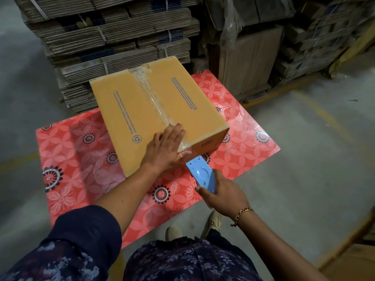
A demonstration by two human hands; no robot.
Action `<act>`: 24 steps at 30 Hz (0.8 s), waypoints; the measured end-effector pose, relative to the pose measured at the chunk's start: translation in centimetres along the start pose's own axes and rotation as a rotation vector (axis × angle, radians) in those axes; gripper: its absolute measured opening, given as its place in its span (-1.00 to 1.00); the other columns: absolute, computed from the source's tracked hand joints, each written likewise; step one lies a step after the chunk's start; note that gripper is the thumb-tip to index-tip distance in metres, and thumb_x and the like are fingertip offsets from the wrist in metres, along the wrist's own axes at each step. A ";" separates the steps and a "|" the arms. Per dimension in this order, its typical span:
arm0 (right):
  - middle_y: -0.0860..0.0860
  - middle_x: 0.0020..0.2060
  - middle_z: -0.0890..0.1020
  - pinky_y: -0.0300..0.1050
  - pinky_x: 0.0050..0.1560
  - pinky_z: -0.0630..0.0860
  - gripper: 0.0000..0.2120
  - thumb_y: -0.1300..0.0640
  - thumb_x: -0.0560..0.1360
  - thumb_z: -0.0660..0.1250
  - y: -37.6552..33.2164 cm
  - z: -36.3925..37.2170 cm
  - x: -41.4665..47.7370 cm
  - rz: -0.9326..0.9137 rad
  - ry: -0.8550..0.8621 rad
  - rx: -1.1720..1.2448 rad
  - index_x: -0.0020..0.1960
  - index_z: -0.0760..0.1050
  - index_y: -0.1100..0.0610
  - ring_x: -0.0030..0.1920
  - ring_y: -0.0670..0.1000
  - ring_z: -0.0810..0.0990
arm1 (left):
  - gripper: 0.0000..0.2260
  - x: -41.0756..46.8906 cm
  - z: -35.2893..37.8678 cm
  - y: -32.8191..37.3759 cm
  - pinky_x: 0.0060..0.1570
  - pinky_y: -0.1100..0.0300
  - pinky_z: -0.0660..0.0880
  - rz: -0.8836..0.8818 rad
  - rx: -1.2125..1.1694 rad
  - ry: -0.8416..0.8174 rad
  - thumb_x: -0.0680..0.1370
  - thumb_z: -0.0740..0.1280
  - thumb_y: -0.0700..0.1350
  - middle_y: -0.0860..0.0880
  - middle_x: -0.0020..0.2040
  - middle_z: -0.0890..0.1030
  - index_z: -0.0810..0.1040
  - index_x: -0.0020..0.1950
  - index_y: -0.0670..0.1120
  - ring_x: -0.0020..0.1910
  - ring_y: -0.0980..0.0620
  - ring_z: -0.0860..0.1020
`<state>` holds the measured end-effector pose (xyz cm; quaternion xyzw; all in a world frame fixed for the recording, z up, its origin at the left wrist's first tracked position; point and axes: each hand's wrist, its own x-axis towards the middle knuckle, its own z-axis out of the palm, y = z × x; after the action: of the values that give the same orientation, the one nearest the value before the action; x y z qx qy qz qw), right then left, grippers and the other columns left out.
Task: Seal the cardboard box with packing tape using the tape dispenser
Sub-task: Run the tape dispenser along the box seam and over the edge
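Note:
A brown cardboard box (129, 110) with blue print lies closed on a red flowered table (77, 159). A strip of clear packing tape (152, 94) runs along its centre seam from the far edge to the near edge. My left hand (167, 149) lies flat, fingers spread, on the box's near edge, pressing the tape end where it folds over the side. My right hand (221, 193) grips a light blue tape dispenser (203, 173) just below the near right corner of the box. Its toothed blade points at the box and sits close to my left thumb.
Tall stacks of flattened, strapped cardboard (113, 37) stand right behind the table. More cardboard bundles (316, 35) and boards (249, 63) fill the back right. Grey concrete floor (304, 149) with yellow lines lies to the right. My feet (213, 222) show under the table's near edge.

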<state>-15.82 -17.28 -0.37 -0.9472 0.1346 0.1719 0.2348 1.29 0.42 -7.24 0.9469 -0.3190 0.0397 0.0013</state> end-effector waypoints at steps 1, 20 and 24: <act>-0.03 -0.10 0.50 -0.07 -0.27 0.35 -0.39 -0.36 0.48 0.23 -0.1 -0.1 0.2 0.010 -0.018 -0.008 0.33 0.26 0.03 -0.17 0.06 0.48 | -0.33 0.0 0.0 0.0 0.28 -0.09 0.32 -0.004 0.011 -0.018 0.61 -0.01 0.37 -0.06 0.65 0.16 0.19 0.59 -0.03 0.56 -0.08 0.21; 0.14 -0.11 0.55 -0.08 -0.15 0.37 -0.56 -0.28 0.47 0.18 -6.4 -6.4 7.9 0.016 -0.261 -0.204 -0.13 0.49 0.10 -0.12 0.15 0.50 | -0.36 0.0 -0.8 0.5 0.17 -0.09 0.37 0.020 0.080 -0.113 0.64 -0.02 0.29 -0.12 0.59 0.33 0.26 0.58 -0.09 0.50 -0.12 0.36; 0.02 -0.08 0.64 -0.09 0.01 0.55 -0.57 -0.21 0.42 0.24 -2.7 -4.7 7.2 0.071 -0.427 -0.457 0.03 0.62 0.10 -0.07 0.09 0.60 | -0.34 0.1 -1.6 0.6 0.21 -0.11 0.34 0.016 0.023 -0.112 0.61 -0.10 0.27 -0.10 0.60 0.30 0.27 0.58 -0.07 0.52 -0.12 0.33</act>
<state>-7.15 -18.56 1.79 -0.9126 0.0733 0.4008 0.0326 0.88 -0.02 -5.70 0.9451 -0.3256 -0.0095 -0.0277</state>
